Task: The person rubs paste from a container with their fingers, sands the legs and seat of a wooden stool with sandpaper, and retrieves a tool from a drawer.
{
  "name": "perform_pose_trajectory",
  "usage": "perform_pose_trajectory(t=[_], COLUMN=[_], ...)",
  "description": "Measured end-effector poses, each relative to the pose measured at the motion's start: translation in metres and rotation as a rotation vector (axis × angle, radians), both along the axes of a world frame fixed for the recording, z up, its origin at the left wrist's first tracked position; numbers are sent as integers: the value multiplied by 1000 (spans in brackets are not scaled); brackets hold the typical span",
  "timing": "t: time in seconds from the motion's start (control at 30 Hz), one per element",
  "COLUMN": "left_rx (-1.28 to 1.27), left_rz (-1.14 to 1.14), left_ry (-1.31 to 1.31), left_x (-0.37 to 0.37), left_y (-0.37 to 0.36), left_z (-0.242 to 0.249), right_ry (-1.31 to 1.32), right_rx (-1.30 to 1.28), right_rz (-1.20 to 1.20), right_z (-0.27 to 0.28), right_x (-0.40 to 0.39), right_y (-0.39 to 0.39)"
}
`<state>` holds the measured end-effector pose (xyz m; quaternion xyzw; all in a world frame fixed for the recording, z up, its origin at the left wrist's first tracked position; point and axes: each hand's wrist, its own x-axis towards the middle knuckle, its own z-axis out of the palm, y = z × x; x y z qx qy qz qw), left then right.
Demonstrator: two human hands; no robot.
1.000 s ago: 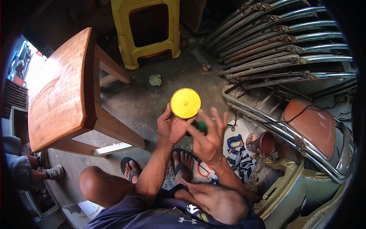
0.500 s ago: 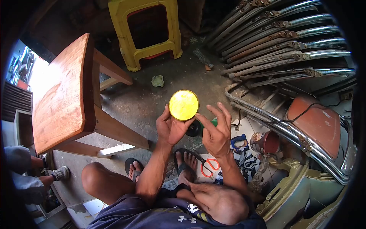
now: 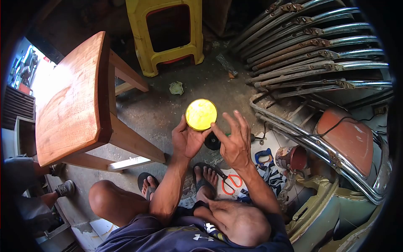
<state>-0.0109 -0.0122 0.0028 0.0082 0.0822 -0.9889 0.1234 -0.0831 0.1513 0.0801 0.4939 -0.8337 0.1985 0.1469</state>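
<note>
My left hand (image 3: 184, 140) is closed around the lower edge of a round, bright yellow tin-like disc (image 3: 201, 114), its flat face turned up toward me. Fingers apart, my right hand (image 3: 236, 146) is just right of the disc, and its index fingertip touches or nearly touches the lower right rim. Strong glare hides any print on the yellow face. Behind and below my hands, a black round part of a tool (image 3: 213, 141) rests on the floor, partly covered by my right hand.
A wooden stool (image 3: 71, 101) stands at left, a yellow plastic stool (image 3: 168, 59) behind. Stacked metal chair frames (image 3: 310, 46) fill the right. Orange-handled scissors (image 3: 232, 184), a blue-handled tool (image 3: 264, 156) and a paint-stained can (image 3: 294, 158) lie near my feet. Another person's shoe (image 3: 65, 189) shows at left.
My right hand has shifted slightly left, its index fingertip a little higher along the disc's rim. The left hand keeps its hold. The view has turned slightly.
</note>
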Motion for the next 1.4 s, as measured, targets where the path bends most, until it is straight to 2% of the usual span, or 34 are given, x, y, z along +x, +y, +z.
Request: perform_pose_trajectory(t=[0.1, 0.23, 0.37, 0.43, 0.47, 0.6, 0.7, 0.83, 0.9, 0.97, 1.03, 1.1, 1.23, 1.27, 1.3, 1.37, 1.4], left_rx=[-16, -20, -106, -74, -99, -126, -121, -143, -139, -125, -129, -93, -92, -77, -74, -54, -2], left_rz=[11, 13, -14, -23, -7, 27, 44, 22, 30, 42, 38, 39, 104, 153, 230, 343, 393], left_ry=[-39, -52, -77, -66, -78, -104, -75, -6, -50, -93, -145, -60, -90, -85, -278, -399, -437], left_x=[2, 8, 12, 15, 14, 18, 19, 17, 23, 23, 22, 18, 24, 27, 29, 33, 35], left_y=[0, -1, -2, 0, 3, 6, 5, 8, 6, 7, 8, 7, -9, -15, -24, -39, -43], left_z=[2, 13, 11, 5, 5, 0, -3, -3, -8, -14, -6, -7, -13, -18, -17, -22, -24], right_ry=[-41, -27, -101, -44, -110, -23, -75, 24, 28, -62, -62, -44, -153, -182, -190, -489, -491], right_rx=[-39, -117, -156, -71, -42, 153, 170, 128, 165, 188, 137, 50, 88, 5, 10, -46, -47], right_rz=[135, -11, 181, 111, 97, 187, 280, 163, 193, 293, 229, 90, 239, 183, 186, -26, -25], right_z=[-3, 2, -1, 16, 19, 16, 30, 14, 13, 20, 18, 15, 16, 11, 3, -20, -43], right_x=[3, 6, 6, 8, 9, 3, -3, 0, 9, 13, 14, 10, 11, 3, -7, -27, -33], right_y=[0, -17, -28, -46, -53, -63, -58, -62, -57, -52, -57, -63, -51, -49, -47, -49, -53])
